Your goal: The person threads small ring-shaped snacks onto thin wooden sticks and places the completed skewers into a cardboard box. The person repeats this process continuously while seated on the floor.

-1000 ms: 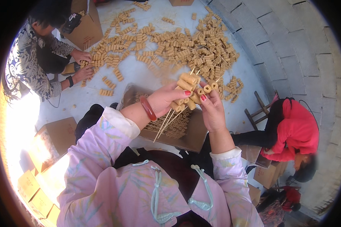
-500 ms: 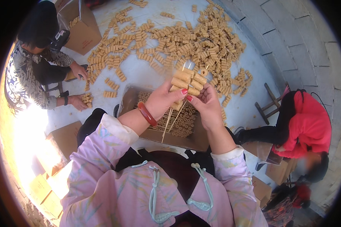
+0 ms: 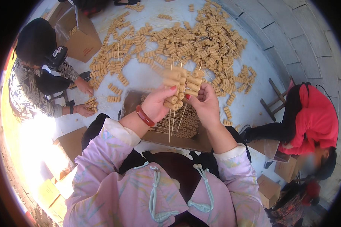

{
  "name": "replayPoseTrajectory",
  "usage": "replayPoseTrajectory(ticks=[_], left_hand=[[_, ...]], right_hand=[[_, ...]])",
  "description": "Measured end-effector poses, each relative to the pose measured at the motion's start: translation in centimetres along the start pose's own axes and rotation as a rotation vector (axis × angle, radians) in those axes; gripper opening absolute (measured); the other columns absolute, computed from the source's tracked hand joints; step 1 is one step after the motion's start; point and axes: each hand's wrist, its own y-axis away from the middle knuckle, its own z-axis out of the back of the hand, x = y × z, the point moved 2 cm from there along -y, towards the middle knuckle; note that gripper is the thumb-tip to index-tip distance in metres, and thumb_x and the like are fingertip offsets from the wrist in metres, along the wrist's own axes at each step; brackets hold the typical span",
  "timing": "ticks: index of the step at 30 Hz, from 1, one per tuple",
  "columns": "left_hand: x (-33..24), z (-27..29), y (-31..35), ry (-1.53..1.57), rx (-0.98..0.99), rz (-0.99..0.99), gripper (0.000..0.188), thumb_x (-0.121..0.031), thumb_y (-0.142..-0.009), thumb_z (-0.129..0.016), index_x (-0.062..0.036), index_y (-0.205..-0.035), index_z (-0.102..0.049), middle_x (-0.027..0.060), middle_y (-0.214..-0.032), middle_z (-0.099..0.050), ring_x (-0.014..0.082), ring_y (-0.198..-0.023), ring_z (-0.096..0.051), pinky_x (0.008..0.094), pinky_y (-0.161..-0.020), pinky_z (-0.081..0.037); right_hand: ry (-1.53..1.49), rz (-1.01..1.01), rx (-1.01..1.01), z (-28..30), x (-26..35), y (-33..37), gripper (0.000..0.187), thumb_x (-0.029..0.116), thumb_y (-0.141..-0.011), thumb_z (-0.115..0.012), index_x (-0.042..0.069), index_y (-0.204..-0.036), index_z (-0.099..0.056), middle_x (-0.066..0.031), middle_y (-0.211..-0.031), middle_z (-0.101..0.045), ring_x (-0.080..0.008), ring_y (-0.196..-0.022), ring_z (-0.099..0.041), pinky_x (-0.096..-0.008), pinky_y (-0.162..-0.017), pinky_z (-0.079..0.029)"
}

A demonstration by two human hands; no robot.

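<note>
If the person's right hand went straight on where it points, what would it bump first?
The right hand would probably meet the skewered rolls held against it first; how far beyond the big pile lies is hard to tell.

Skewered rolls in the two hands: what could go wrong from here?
1. The skewered rolls point at uneven angles between the left hand and the right hand, so one might slip out.
2. Bare sticks jut from the bundle, overlapping the open cardboard box in this view; if lowered, they could snag on the rolls inside.
</note>
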Motion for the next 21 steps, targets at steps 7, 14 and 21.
replayPoseTrajectory(ticks=[7,14,21], left_hand=[[0.4,-0.9,0.2,-0.039,-0.093,-0.047,0.047,-0.015,-0.094,-0.057,-0.0025,-0.137,-0.041,0.0101,-0.127,-0.056,0.0213,-0.117,-0.055,0.0355,-0.1,-0.043],[0.0,-0.5,-0.4,0.014,-0.082,-0.082,0.046,-0.021,-0.097,-0.053,-0.0036,-0.138,-0.04,0.0108,-0.13,-0.056,0.0233,-0.12,-0.055,0.0386,-0.104,-0.043],[-0.4,-0.5,-0.1,0.063,-0.027,-0.057,0.05,-0.021,-0.096,-0.053,-0.0024,-0.14,-0.038,0.0112,-0.13,-0.056,0.0236,-0.12,-0.055,0.0393,-0.103,-0.044]], right_hand=[[0.187,0.009,0.03,-0.9,-1.1,0.5,0.036,0.004,-0.079,-0.071,-0.002,-0.109,-0.054,-0.005,-0.088,-0.061,-0.0101,-0.076,-0.057,-0.0254,-0.07,-0.049],[-0.102,-0.02,0.185,-1.9,0.1,1.6,0.039,-0.001,-0.088,-0.061,-0.004,-0.122,-0.043,-0.0123,-0.109,-0.062,-0.0149,-0.096,-0.061,-0.0274,-0.082,-0.049],[0.016,0.064,0.16,-0.3,1.1,1.7,0.041,0.01,-0.095,-0.06,-0.004,-0.128,-0.041,-0.0118,-0.111,-0.059,-0.0139,-0.097,-0.058,-0.0272,-0.085,-0.048]])
